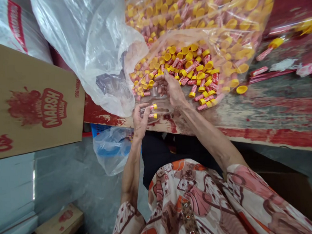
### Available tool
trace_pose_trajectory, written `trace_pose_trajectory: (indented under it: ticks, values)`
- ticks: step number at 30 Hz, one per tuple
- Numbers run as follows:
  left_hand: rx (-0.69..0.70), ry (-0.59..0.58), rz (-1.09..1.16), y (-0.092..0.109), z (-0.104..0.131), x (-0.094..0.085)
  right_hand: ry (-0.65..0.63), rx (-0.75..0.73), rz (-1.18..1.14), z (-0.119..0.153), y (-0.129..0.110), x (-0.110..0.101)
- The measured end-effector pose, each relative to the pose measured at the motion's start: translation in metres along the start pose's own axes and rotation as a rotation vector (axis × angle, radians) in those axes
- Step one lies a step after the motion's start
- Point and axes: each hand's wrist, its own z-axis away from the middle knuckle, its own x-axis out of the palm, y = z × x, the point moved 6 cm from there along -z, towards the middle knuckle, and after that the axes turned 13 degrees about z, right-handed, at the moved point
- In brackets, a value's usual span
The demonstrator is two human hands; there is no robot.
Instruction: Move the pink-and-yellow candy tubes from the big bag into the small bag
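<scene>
My left hand is closed around small clear tubes with yellow caps, two of which stick out past its fingertips to the right. To the right and farther in, my right hand hovers at the near edge of a heap of small capped tubes. These tubes have yellow caps and red-and-white contents or labels. My right fingers are loosely bent and apart, and I make out nothing gripped in them. The heap spills from the mouth of a large clear plastic bag filled with more such tubes.
A worn red-painted table bears the bag. Crumpled clear plastic sheeting lies at its left, beside a cardboard box. A loose yellow cap and wrapper scraps lie rightward. Below the table edge stands a blue basket with a plastic bag.
</scene>
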Motion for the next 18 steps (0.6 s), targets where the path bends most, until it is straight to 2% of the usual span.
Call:
trace_pose_trajectory:
  ticks: [3,6,12,15,18]
  values:
    - [0.106,-0.070,-0.268,0.005,-0.005,-0.003,0.021,-0.071,0.061,-0.003,0.005,-0.001]
    - [0.151,-0.145,-0.513,0.005,-0.007,0.001,0.013,-0.124,0.083,-0.008,0.012,-0.001]
    - [0.135,-0.216,-0.868,0.002,-0.008,0.025,0.006,-0.142,0.105,-0.012,0.018,-0.007]
    - [0.099,-0.272,-0.949,0.001,-0.010,0.037,0.023,-0.162,0.140,-0.012,0.018,-0.011]
    - [0.106,-0.290,-0.877,0.001,-0.016,0.036,0.048,-0.237,0.225,-0.011,0.013,-0.012]
